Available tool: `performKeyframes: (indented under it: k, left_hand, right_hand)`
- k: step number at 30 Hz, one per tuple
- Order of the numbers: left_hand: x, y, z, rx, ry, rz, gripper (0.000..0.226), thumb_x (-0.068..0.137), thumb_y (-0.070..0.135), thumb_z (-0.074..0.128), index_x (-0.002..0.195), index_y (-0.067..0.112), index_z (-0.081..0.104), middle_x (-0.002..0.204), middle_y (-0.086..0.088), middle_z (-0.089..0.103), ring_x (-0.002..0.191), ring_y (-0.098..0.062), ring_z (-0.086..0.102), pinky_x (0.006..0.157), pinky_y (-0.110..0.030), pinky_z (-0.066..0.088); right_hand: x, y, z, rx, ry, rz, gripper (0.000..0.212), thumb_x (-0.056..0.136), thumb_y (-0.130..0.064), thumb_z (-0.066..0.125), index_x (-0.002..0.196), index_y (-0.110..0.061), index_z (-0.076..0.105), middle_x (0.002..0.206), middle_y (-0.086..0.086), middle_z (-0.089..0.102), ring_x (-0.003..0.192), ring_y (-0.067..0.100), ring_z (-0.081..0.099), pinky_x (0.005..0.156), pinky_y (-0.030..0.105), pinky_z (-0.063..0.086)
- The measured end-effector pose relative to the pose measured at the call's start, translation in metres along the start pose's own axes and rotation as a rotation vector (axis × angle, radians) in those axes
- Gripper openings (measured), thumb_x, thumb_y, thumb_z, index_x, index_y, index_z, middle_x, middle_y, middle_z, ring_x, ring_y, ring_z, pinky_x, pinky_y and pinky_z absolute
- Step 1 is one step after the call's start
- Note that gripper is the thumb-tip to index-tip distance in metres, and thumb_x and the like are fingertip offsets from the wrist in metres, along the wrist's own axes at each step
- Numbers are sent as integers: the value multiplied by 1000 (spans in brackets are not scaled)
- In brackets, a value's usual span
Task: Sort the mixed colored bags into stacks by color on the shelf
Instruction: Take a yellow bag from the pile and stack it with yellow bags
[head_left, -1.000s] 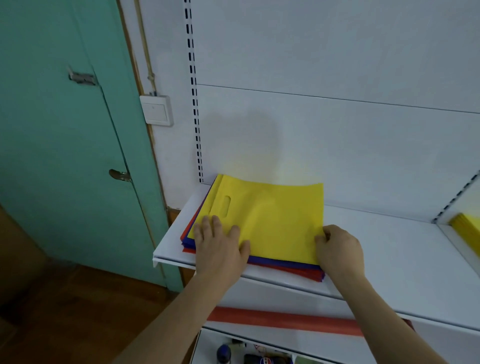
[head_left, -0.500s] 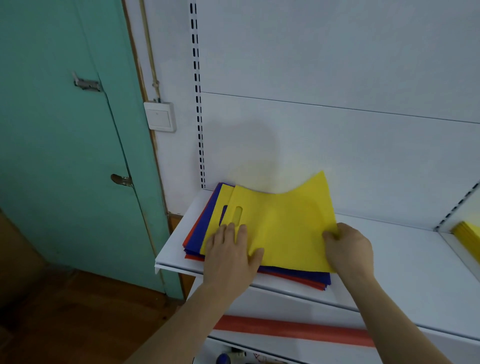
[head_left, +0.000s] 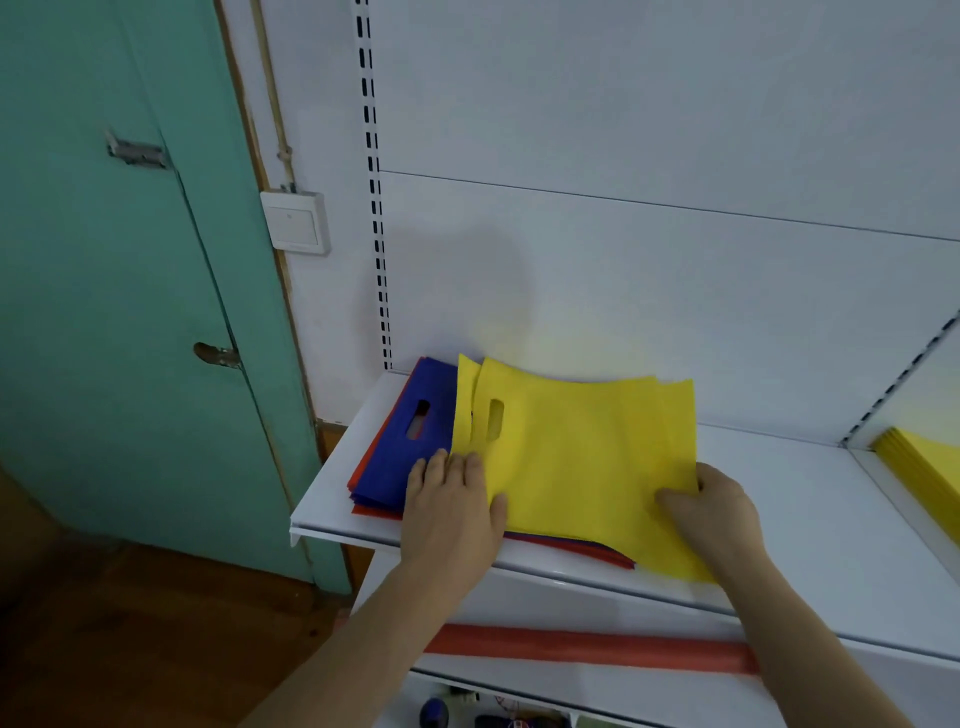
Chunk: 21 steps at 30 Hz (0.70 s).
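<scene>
Right hand (head_left: 719, 506) pinches two yellow bags (head_left: 576, 457) (left hand (head_left: 449, 501) flat on pile (head_left: 400, 457)).

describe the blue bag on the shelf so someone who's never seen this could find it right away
Start at the white shelf beside the green door; a mixed pile lies at its left end. The blue bag shows at the pile's left side, uncovered beside the yellow bags, with red bags edging out beneath. It is the only blue sheet with a handle slot showing.

Yellow bags (head_left: 576, 457) between both hands — left hand (head_left: 451, 512) flat, right hand (head_left: 712, 506) pinching.
</scene>
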<state>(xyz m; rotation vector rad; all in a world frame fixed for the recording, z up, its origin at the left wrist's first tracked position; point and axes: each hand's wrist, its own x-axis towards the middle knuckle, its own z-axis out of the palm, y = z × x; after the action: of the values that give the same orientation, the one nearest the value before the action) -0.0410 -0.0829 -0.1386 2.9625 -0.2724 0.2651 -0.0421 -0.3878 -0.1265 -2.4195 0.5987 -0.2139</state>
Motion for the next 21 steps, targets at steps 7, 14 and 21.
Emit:
performKeyframes:
  k: [7,14,21]
  left_hand:
    - [26,5,-15,-362,-22,-91,82,95,60,60,158,21,25,155,-7,41,132,-31,51,103,-50,50]
    - [69,4,-29,-880,-102,-422,71,96,43,68,155,15,40,132,-5,61,108,-21,58,86,-39,50]
    - [73,9,-40,-1247,99,-282,13,101,18,61,106,27,69,99,2,74,96,-25,69,79,-40,57]
  right_hand:
    - [4,8,-19,8,154,-100,9,95,-22,65,92,-15,69,75,3,67,72,25,59,63,37,45]
    - [-25,15,-40,388,284,-226,17,99,-53,61,97,-37,55,78,-9,62,72,17,61,61,40,49]
    - [-22,23,-43,438,306,-259,32,97,-73,45,103,-41,42,91,-12,63,79,3,62,64,37,51]
